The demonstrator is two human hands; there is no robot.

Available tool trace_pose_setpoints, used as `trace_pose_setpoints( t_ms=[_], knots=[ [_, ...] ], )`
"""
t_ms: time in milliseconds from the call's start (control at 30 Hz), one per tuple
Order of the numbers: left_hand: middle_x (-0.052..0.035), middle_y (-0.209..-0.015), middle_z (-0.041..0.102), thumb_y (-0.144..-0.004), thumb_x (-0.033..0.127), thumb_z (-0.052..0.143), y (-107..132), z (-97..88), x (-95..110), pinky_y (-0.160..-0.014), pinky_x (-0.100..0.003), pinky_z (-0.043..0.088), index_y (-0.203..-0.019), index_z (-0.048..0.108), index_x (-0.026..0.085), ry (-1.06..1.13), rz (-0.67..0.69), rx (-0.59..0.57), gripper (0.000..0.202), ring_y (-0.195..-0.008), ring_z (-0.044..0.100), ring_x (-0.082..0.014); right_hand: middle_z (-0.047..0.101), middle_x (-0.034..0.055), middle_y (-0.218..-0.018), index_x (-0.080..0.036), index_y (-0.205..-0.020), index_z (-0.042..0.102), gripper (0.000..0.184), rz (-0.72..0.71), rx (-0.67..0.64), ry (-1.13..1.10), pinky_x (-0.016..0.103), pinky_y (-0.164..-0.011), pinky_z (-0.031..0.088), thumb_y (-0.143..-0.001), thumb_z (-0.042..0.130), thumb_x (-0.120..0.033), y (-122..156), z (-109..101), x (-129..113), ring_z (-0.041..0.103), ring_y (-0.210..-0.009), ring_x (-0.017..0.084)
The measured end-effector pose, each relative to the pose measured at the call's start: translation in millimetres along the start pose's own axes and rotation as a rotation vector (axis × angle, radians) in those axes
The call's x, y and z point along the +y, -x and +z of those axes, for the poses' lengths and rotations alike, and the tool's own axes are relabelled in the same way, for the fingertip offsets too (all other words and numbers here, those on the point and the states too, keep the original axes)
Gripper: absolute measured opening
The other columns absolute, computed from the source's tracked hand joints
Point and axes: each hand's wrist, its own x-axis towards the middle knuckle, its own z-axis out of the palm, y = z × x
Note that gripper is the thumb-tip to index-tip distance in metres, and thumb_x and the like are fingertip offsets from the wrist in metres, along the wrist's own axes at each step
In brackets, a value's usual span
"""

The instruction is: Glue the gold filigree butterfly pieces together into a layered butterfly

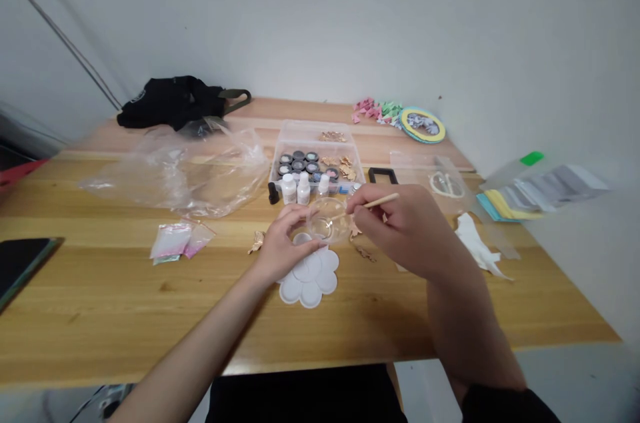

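Bare forearms reach forward from the bottom of the view, from a dark sleeve at the right, towards a wooden surface (150, 303) of honey-coloured planks set in the corner of a plain white wall (320, 23). The left hand (287, 243) curls around a small clear plastic dish (325, 220), its fingertips against the rim, and lifts it just above a white flower-shaped paint palette (310, 280). The right hand (405, 230) pinches a thin wooden stick (377, 203), whose tip reaches into the dish.

Small gold leaf-shaped pieces (257, 242) lie on the surface on either side of the palette. Just beyond the dish stand white bottles (296, 190) beside a clear plastic box (315, 143) holding round black-lidded pots (299, 166) and more gold pieces. Their labels are too small to read. A crumpled clear plastic bag (175, 173) spreads to the left, with small pink-filled zip bags (180, 240) in front of it and a dark tablet (20, 273) at the edge. A black fabric bag (170, 102) sits at the far end, near pink and green folded paper pieces (377, 110) and a round yellow-rimmed picture (423, 124). To the right lie a white paper scrap (475, 246) and a fan of coloured sheets (520, 200).
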Motion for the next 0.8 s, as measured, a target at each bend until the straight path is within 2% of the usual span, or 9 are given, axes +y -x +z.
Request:
trace_pose_setpoints(
  t_ms=[167, 300, 400, 500, 567, 633, 700, 800],
  knots=[
    [-0.0074, -0.107, 0.057, -0.064, 0.027, 0.083, 0.1, -0.3, 1.8, -0.095, -0.051, 0.046, -0.106, 0.07, 0.024, -0.01, -0.018, -0.02, 0.044, -0.107, 0.056, -0.0263, 0.045, -0.005, -0.047, -0.016, -0.062, 0.063, 0.021, 0.0, -0.066, -0.029, 0.025, -0.049, 0.023, -0.076, 0.047, -0.016, -1.0, -0.1, 0.1, 0.035, -0.045, 0.007],
    [-0.0068, -0.107, 0.057, -0.064, 0.029, 0.083, -0.6, -0.6, 1.8, -0.097, -0.051, 0.045, -0.109, 0.069, 0.025, 0.011, -0.025, -0.017, 0.047, -0.107, 0.056, -0.0258, 0.052, -0.0046, -0.055, -0.016, -0.067, 0.063, 0.023, -0.075, -0.118, -0.204, 0.024, -0.052, 0.027, -0.082, 0.046, -0.018, -6.8, 4.8, 3.6, 0.037, -0.046, 0.006],
    [-0.0063, -0.106, 0.056, -0.063, 0.031, 0.083, -1.0, 0.0, 1.1, -0.096, -0.048, 0.048, -0.108, 0.069, 0.025, 0.041, -0.034, 0.002, 0.047, -0.106, 0.057, -0.0243, 0.06, -0.0013, -0.066, -0.015, -0.06, 0.057, 0.028, -0.047, -0.061, -0.192, 0.025, -0.052, 0.028, -0.085, 0.045, -0.02, -10.4, 7.9, 6.0, 0.037, -0.047, 0.005],
    [-0.0064, -0.106, 0.056, -0.063, 0.031, 0.083, -1.0, 0.3, 0.6, -0.095, -0.047, 0.049, -0.106, 0.069, 0.024, 0.03, -0.055, 0.008, 0.046, -0.105, 0.057, -0.0235, 0.06, 0.0005, -0.064, -0.016, -0.055, 0.053, 0.029, 0.05, 0.011, -0.113, 0.027, -0.052, 0.027, -0.083, 0.045, -0.019, -12.8, 8.5, 7.3, 0.038, -0.049, 0.007],
    [-0.0065, -0.106, 0.057, -0.064, 0.031, 0.083, -1.0, 0.2, 0.2, -0.095, -0.047, 0.049, -0.105, 0.069, 0.023, 0.015, -0.062, 0.003, 0.044, -0.106, 0.057, -0.0235, 0.055, -0.0009, -0.057, -0.017, -0.058, 0.055, 0.026, 0.091, 0.006, -0.128, 0.027, -0.051, 0.027, -0.083, 0.045, -0.02, -14.6, 8.7, 9.2, 0.039, -0.049, 0.008],
    [-0.0066, -0.107, 0.057, -0.064, 0.03, 0.083, -1.1, -0.1, -0.5, -0.095, -0.047, 0.049, -0.105, 0.069, 0.023, 0.013, -0.062, -0.007, 0.044, -0.106, 0.057, -0.0236, 0.051, -0.0026, -0.053, -0.017, -0.061, 0.056, 0.025, 0.087, -0.058, -0.221, 0.027, -0.051, 0.029, -0.083, 0.046, -0.021, -17.0, 10.4, 13.5, 0.04, -0.049, 0.009],
    [-0.0069, -0.108, 0.057, -0.064, 0.031, 0.083, -1.3, -0.2, -1.3, -0.096, -0.048, 0.049, -0.107, 0.069, 0.023, 0.005, -0.065, -0.012, 0.046, -0.107, 0.057, -0.024, 0.052, -0.0032, -0.055, -0.017, -0.065, 0.058, 0.023, 0.072, -0.112, -0.334, 0.026, -0.051, 0.031, -0.084, 0.047, -0.023, -19.7, 13.8, 19.6, 0.043, -0.05, 0.009],
    [-0.0069, -0.108, 0.057, -0.064, 0.031, 0.082, -1.6, 0.4, -1.7, -0.096, -0.047, 0.049, -0.107, 0.068, 0.023, 0.01, -0.065, -0.003, 0.047, -0.107, 0.057, -0.0238, 0.055, -0.0026, -0.061, -0.017, -0.076, 0.062, 0.022, 0.08, -0.1, -0.413, 0.026, -0.052, 0.033, -0.087, 0.049, -0.03, -23.1, 20.1, 28.1, 0.046, -0.053, 0.009]
  ],
)
